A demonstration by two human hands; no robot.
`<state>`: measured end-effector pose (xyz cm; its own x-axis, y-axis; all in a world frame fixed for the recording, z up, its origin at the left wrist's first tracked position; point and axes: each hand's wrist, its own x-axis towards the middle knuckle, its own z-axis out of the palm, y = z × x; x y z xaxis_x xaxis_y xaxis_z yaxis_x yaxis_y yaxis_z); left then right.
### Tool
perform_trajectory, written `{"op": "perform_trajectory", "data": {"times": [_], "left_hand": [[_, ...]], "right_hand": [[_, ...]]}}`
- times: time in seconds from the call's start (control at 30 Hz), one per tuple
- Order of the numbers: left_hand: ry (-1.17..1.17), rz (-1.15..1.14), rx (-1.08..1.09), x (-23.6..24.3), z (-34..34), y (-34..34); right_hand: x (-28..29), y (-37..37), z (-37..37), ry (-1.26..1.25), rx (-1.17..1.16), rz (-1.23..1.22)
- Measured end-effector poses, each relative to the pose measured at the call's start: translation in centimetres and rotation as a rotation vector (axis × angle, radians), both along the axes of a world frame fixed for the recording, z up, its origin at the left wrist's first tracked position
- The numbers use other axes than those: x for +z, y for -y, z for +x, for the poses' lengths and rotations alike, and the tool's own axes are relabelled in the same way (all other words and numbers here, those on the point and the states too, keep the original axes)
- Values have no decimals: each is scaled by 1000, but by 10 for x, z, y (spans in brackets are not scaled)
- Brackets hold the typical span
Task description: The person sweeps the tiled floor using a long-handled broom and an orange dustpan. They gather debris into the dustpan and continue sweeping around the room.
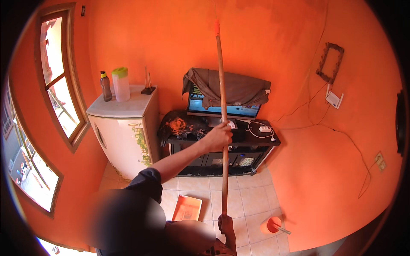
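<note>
A long wooden pole (222, 85) with an orange upper end rises in front of me, reaching high against the orange wall. My left hand (218, 137) is closed around its middle, the arm stretched forward. Lower down, near its bottom end, my right hand (226, 224) is wrapped round the same pole. Just what the orange tip carries is too small to make out. Beneath my left forearm, a paint tray (188, 208) smeared with orange lies on the tiled floor. To the right stands an orange bucket (268, 226) with a handle-like stick leaning out of it.
Behind the pole, a television (239, 110) partly draped with a brown cloth (239, 83) sits on a black cabinet (213, 160). A small fridge (124, 136) bearing a bottle (106, 86) and a lidded jug (121, 85) stands left, beside windows. Loose cables and a white router (334, 100) hang on the right wall.
</note>
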<state>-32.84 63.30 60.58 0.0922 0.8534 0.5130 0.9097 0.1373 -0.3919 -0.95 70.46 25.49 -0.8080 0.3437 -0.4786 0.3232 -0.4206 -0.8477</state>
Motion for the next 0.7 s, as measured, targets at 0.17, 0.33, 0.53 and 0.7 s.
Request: {"op": "perform_trajectory", "data": {"times": [0.17,0.33,0.53,0.7], "left_hand": [[-53,-42,45,10,-15,9],[-29,-81,53,-47,18,29],[188,-171,-13,-102,56,54],[123,-107,-86,-78,35,54]], "right_hand": [[68,25,-10,-3,64,121],[20,29,28,264,142,299],[13,73,88,165,249,652],[2,69,77,147,272,633]]}}
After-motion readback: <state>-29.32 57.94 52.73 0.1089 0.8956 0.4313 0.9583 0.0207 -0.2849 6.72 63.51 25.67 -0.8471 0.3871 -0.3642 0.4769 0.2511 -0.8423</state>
